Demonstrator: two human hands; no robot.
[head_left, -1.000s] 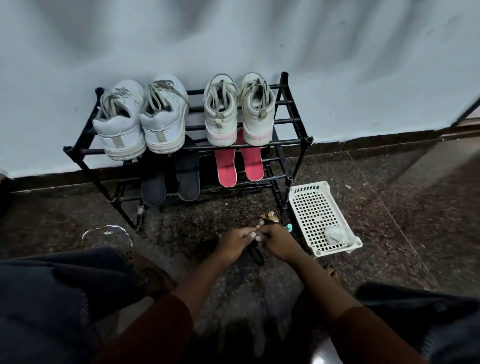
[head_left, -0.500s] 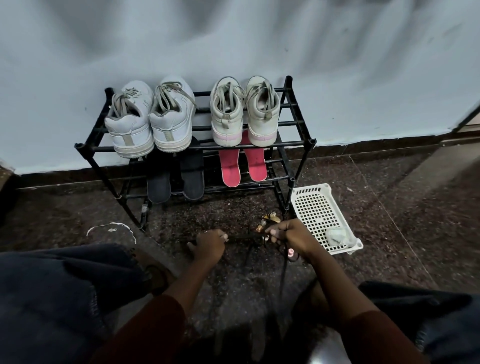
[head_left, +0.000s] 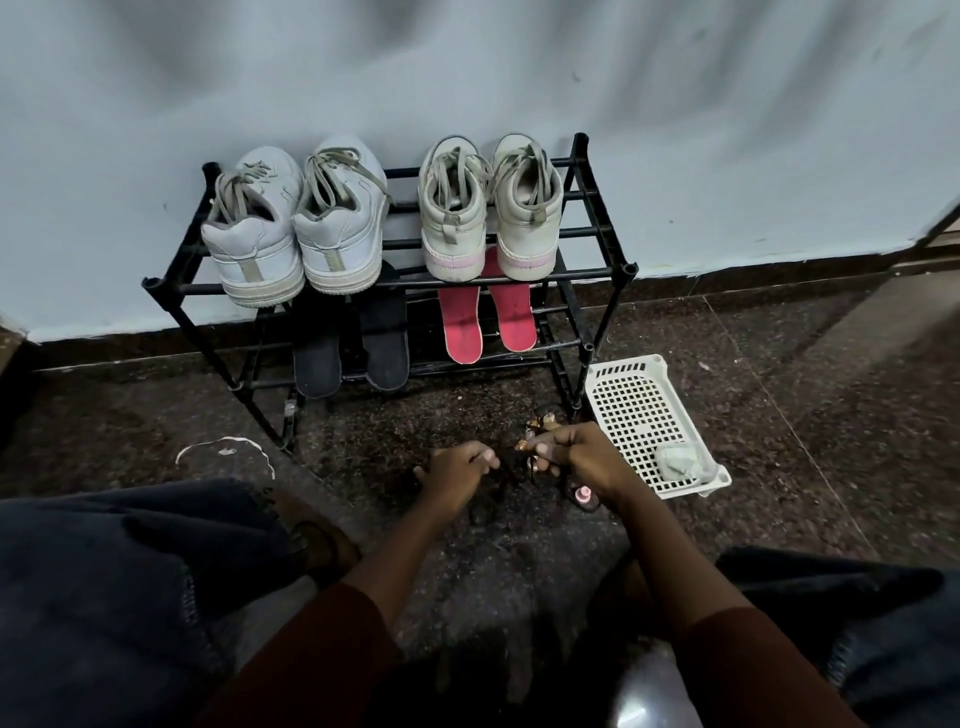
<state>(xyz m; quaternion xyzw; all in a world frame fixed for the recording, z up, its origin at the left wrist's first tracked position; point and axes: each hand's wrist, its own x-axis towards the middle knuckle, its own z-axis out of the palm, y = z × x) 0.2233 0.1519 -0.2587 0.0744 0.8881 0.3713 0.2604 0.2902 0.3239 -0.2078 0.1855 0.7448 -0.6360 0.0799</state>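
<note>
I sit on a dark speckled floor in front of a black shoe rack (head_left: 602, 270). My left hand (head_left: 457, 470) and my right hand (head_left: 582, 457) are close together just above the floor, fingers curled. Each pinches an end of a thin dark cord (head_left: 511, 465) that runs between them; it is hard to make out against the floor. Small gold-coloured pieces (head_left: 540, 423) show just beyond my right fingers. A small pink bottle (head_left: 582, 493) lies under my right wrist.
The rack's top shelf holds a pair of white sneakers (head_left: 291, 234) and a pink-soled pair (head_left: 488, 218). Black insoles (head_left: 348, 338) and pink insoles (head_left: 488, 317) lean below. A white perforated basket (head_left: 644, 410) with a grey lump (head_left: 680, 462) lies right of my hands.
Half a second ago my hands were apart with the cord stretched between them. They have come back together, the left hand moving right. The view has shifted slightly.
</note>
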